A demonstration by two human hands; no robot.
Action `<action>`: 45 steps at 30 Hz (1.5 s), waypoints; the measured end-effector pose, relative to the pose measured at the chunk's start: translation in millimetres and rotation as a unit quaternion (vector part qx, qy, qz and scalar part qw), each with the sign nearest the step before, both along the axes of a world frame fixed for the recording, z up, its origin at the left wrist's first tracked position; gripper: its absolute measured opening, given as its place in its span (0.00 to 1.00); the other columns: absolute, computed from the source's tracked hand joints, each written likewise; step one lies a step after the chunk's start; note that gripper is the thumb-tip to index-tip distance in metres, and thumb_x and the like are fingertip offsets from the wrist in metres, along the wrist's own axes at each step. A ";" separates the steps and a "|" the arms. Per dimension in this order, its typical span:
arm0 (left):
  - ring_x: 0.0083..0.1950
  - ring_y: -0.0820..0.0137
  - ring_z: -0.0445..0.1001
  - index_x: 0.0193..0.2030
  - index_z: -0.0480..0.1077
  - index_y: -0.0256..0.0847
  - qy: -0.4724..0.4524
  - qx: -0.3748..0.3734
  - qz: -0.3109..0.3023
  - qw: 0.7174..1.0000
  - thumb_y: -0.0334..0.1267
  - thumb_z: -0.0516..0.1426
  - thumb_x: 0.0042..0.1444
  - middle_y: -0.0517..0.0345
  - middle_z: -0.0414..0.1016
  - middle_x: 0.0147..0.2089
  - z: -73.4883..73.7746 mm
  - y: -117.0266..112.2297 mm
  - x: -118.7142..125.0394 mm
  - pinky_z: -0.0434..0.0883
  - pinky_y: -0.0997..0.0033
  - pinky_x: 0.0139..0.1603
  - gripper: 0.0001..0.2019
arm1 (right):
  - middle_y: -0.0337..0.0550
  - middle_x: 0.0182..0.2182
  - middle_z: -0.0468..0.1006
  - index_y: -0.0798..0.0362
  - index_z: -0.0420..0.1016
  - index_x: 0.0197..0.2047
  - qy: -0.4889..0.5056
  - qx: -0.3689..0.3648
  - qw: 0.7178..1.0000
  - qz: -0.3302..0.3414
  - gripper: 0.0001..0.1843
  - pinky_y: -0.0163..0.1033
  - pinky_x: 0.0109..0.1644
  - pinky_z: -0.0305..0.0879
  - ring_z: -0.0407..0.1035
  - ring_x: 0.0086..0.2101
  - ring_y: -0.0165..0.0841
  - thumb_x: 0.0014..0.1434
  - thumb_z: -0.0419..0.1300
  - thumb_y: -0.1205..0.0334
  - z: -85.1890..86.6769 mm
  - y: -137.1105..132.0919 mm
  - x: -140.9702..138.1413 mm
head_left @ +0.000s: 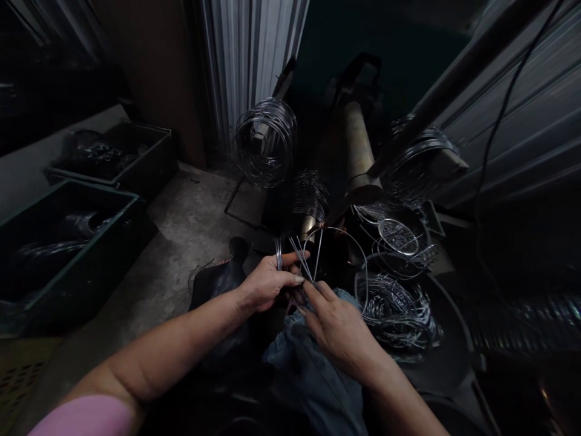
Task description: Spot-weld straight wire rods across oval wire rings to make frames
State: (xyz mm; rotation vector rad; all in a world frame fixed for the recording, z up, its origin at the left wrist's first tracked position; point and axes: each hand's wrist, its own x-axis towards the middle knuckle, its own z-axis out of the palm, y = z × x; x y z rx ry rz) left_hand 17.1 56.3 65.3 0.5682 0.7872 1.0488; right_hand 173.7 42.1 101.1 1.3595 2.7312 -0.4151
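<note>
My left hand [267,281] is closed around several thin metal wires [300,257], whose ends stick up between thumb and forefinger. More bright wires pass by its index finger. My right hand [338,324] meets it from the right, fingers bent and pressed to the base of the same wires. A large wire loop [358,248] arcs up from near the hands and curves down to the right. Something reddish shows dimly under the fingers; I cannot make out what it is. A blue-grey cloth [313,369] lies beneath my right hand.
Wire coils hang ahead, one at the left [265,142] and one at the right [422,157]. A round tub [454,357] at the right holds tangled wire rings [399,309]. Dark green bins [104,260] stand at the left. A thick pole [445,91] slants across the upper right.
</note>
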 end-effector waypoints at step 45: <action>0.22 0.80 0.65 0.50 0.70 0.42 0.152 -0.036 0.063 0.986 0.26 0.58 0.42 0.64 0.64 0.26 -10.4 -42.5 -48.6 0.58 0.78 0.21 0.25 | 0.49 0.40 0.71 0.57 0.60 0.56 0.142 0.049 0.977 0.150 0.25 0.48 0.49 0.51 0.63 0.42 0.38 0.55 0.55 0.65 -12.8 -12.4 38.4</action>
